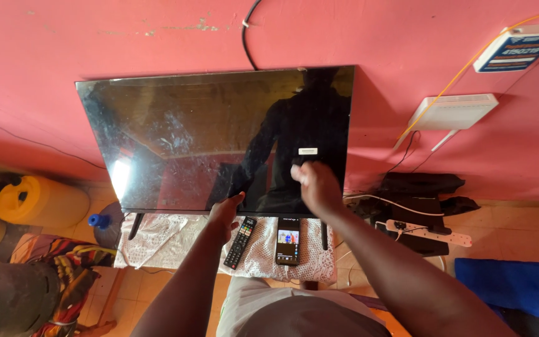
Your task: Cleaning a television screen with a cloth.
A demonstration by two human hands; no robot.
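Flat dark television (213,140) upright on lace-covered bench (157,240) against pink wall; screen smeared, dusty. Step in hand, by look: wiping screen. Left hand (224,212) braces bottom edge, fingers loosely spread, holding nothing. Right hand (316,184) blurred, pressed at lower right of screen; grip closed on small pale cloth (297,171), seemingly. Remote (239,242), phone (287,245) lie below.

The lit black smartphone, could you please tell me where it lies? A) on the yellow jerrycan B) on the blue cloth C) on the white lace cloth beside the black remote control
C: the lit black smartphone lies flat on the white lace cloth, just right of the black remote control.
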